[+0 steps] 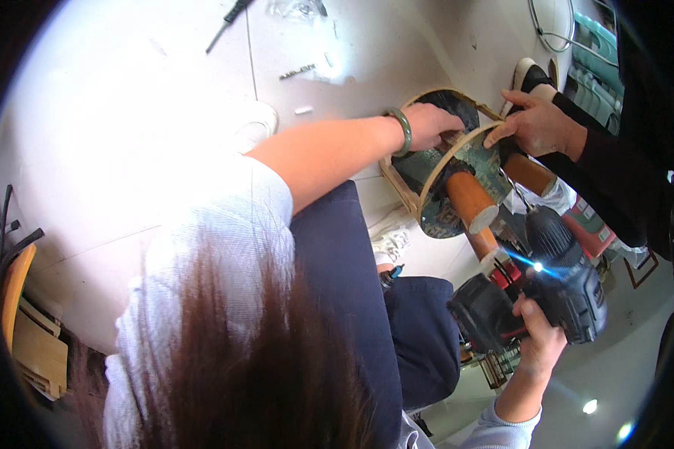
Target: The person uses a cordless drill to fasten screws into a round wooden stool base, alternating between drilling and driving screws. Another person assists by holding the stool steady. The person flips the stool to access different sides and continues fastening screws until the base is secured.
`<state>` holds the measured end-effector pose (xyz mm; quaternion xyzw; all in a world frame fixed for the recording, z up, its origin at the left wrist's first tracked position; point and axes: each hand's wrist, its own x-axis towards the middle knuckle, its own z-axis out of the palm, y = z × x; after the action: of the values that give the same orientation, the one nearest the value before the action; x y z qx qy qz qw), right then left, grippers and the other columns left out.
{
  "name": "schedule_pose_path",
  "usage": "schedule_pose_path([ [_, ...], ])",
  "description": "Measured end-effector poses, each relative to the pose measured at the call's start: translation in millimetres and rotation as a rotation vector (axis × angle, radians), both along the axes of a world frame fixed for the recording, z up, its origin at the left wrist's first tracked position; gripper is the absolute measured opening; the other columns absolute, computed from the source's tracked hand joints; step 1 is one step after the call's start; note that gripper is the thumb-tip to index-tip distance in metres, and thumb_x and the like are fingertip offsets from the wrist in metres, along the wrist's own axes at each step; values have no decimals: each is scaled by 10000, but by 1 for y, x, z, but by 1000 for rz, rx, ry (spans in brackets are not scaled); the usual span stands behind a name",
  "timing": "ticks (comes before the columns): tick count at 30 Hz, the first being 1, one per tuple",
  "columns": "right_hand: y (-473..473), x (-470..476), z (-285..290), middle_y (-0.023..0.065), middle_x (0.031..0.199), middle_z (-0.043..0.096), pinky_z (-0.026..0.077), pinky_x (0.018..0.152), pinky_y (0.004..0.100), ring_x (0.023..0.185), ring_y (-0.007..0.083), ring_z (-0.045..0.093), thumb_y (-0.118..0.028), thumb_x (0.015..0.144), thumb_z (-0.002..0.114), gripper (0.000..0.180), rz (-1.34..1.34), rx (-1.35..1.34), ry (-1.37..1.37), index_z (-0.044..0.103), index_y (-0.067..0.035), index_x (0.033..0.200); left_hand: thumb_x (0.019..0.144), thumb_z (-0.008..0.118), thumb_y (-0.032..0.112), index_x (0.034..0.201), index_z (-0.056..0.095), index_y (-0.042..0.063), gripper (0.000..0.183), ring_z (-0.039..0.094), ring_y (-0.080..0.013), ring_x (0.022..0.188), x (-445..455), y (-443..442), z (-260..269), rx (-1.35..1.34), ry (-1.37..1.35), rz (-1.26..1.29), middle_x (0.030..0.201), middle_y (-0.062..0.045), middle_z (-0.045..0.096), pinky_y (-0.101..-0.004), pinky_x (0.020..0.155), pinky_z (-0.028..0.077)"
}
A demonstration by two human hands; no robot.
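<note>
My left hand (pixel 429 126), with a green bangle at the wrist, reaches between the two curved wooden rims of a round, stool-like piece (pixel 441 168). Its fingers curl over a wooden part inside; their tips are partly hidden. Several round wooden legs (pixel 472 202) stick out from its dark, mottled board. My right hand (pixel 539 331) grips a black cordless drill (pixel 561 275) whose work light is lit. A twist drill bit (pixel 517 191) points at the board beside a leg; whether it touches is unclear. Another person's hand (pixel 539 126) holds the near rim.
On the tiled floor lie a loose drill bit (pixel 297 72), a screwdriver (pixel 224 25), a clear plastic bag (pixel 297 8) and a small white piece (pixel 303 110). A red box (pixel 590 224) stands past the legs. The other person's shoe (pixel 531 76) is close by.
</note>
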<state>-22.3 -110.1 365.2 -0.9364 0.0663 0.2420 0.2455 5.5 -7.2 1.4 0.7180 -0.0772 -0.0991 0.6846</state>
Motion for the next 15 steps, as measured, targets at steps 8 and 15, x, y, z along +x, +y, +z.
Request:
schedule_pose_path([
  [8,36,-37,-17,136,979,648,488,628,290,666,189,587,-127,644,761,530,-262,170,75,583,47,1113,750,569,21,1174,582,116,434,583,-337,1047,-4,1,3,-1,-21,24,1110,-130,613,-421,893,470],
  [15,51,-53,-47,170,1105,602,495,687,299,739,194,590,-61,701,716,563,-265,420,-76,499,41,1210,735,567,11,1187,579,124,466,580,-344,1048,-4,-2,2,-3,-28,23,1116,-125,610,-422,889,476],
])
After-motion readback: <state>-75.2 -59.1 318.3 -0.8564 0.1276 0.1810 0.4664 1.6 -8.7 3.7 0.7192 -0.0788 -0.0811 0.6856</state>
